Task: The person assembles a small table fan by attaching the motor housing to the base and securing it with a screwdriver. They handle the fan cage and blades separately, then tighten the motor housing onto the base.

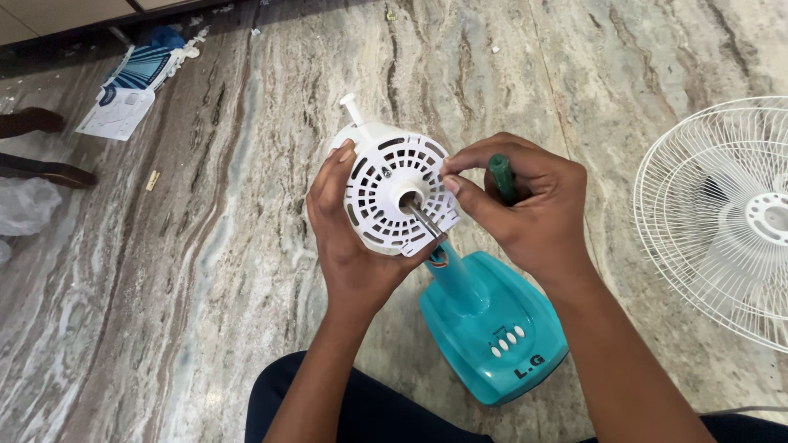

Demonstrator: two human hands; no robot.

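A white slotted fan motor housing [390, 193] with a metal shaft [423, 220] sticking out of its face sits atop a teal fan stand and base [492, 328]. My left hand [345, 238] wraps the housing's left side and underside, holding it. My right hand [525, 205] is closed around a green-handled screwdriver [501, 176], its thumb and forefinger pressed against the housing's right edge. The tool's tip is hidden behind my fingers.
A white wire fan grille [722, 213] lies on the marble floor [205, 271] at the right. A blue and white paper packet [131, 90] lies far left, a clear plastic bag [25, 205] at the left edge. My dark trousers [369, 410] show at the bottom.
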